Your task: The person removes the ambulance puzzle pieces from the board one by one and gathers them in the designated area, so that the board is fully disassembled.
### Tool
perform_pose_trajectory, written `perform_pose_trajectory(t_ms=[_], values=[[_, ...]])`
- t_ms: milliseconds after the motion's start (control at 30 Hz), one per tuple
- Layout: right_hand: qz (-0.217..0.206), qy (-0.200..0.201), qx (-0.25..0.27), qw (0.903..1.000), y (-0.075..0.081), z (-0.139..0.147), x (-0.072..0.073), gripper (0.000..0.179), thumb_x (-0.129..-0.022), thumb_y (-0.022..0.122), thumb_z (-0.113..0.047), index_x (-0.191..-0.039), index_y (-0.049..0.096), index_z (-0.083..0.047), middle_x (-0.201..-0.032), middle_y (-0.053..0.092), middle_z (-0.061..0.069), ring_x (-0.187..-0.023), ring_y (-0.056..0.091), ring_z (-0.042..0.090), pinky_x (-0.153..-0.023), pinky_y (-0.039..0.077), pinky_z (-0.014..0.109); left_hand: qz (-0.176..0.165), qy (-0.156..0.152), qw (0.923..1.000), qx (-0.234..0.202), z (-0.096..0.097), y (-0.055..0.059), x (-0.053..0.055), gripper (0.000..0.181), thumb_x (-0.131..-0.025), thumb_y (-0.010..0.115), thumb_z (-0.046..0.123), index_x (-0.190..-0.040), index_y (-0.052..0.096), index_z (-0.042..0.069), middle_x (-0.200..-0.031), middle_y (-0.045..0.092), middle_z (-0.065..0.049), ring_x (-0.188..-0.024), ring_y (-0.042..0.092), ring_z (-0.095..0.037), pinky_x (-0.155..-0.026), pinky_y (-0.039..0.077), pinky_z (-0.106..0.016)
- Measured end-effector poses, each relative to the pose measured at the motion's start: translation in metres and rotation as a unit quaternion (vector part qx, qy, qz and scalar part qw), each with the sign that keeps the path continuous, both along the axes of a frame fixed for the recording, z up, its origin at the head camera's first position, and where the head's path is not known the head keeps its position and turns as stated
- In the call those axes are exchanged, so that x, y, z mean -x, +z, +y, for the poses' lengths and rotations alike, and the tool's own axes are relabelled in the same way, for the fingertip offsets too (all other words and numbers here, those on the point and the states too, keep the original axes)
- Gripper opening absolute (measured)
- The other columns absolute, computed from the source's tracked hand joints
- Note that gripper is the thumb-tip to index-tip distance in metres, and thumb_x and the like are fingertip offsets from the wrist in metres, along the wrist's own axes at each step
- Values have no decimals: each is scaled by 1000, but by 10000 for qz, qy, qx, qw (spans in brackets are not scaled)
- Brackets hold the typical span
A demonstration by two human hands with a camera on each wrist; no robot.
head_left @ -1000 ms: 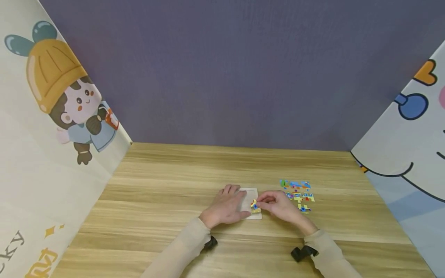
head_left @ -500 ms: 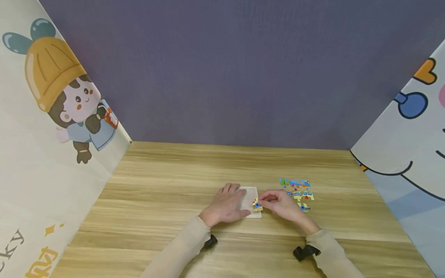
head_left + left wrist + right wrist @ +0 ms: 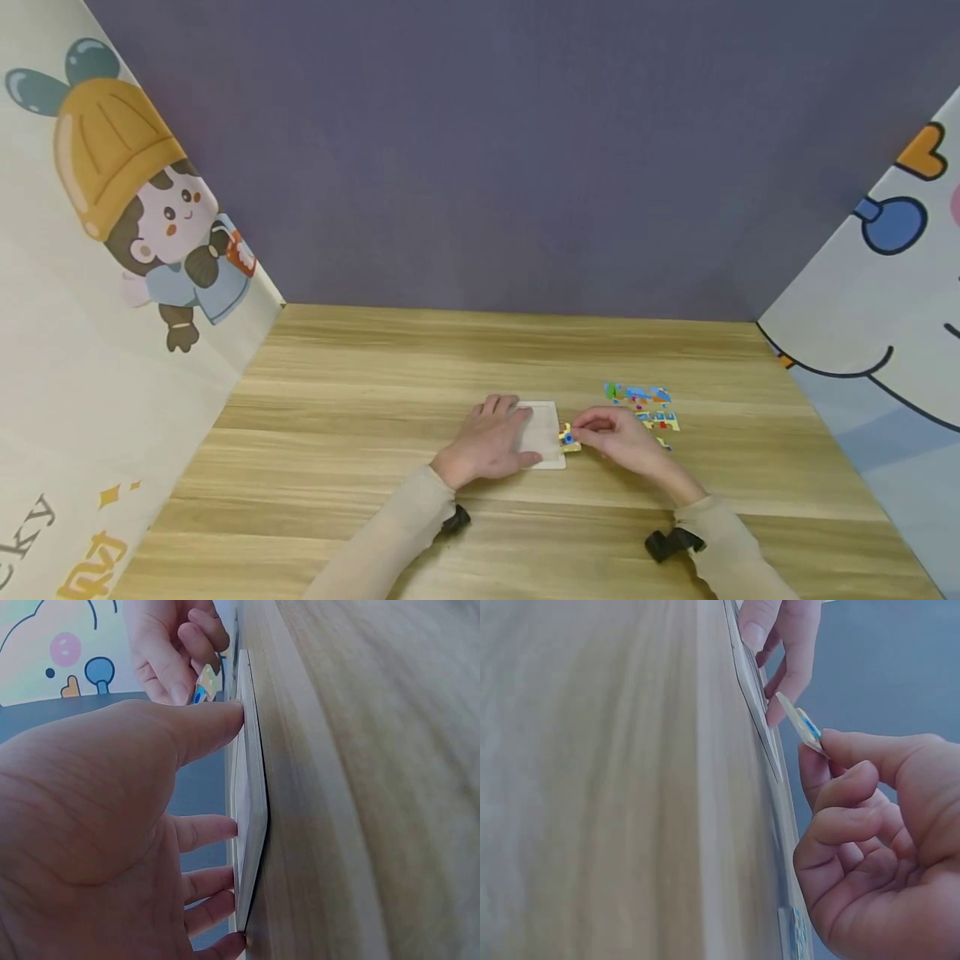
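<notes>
A pale, shallow puzzle tray [image 3: 542, 429] lies flat on the wooden table. My left hand [image 3: 487, 440] rests on its left side with fingers spread; in the left wrist view the thumb and fingertips touch the tray [image 3: 253, 817]. Between thumb and index finger, my right hand [image 3: 622, 442] pinches a yellow puzzle piece [image 3: 570, 438] with a blue spot, just off the tray's right edge. From the right wrist view, that puzzle piece [image 3: 804, 726] is tilted and raised above the table, its other fingers curled below the pinch.
Several colourful puzzle pieces [image 3: 652, 396] lie on the table [image 3: 360, 400] to the right, some hidden behind the right hand. A dark panel [image 3: 480, 167] closes off the back. Cartoon-printed walls stand at left [image 3: 60, 333] and right [image 3: 900, 333].
My right hand has moved to the right with the puzzle piece, from over the tray's lower right corner to beyond its right edge. The left hand has stayed on the tray.
</notes>
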State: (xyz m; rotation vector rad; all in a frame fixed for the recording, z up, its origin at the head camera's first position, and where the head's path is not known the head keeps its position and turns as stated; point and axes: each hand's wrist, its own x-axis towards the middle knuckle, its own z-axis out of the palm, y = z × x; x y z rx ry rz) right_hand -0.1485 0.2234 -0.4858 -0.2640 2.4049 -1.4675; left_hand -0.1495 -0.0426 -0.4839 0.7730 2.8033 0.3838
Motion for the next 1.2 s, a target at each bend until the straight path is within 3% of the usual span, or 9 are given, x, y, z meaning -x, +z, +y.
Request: perform_pose_trajectory(t_ms=[800,1200], values=[[-6,-280,18,9996,5,40,-5,28,-101,74,-20,-116,73,3,-90,73,9,-53,40,4,-47,36,20,-82,-7,9997,-213,0,-9,3,77,-100,64,60,-161,47,16,-168,39,-13,-153,36,-33,-126,35,-57],[43,-419,20,9991,5,55,-7,31,-102,73,-20,-118,72,5,-89,74,6,-51,40,3,-46,37,21,4,-38,10000,-4,0,2,-1,76,-100,63,60,-160,48,16,-167,40,-12,-151,38,-32,-125,37,-54]])
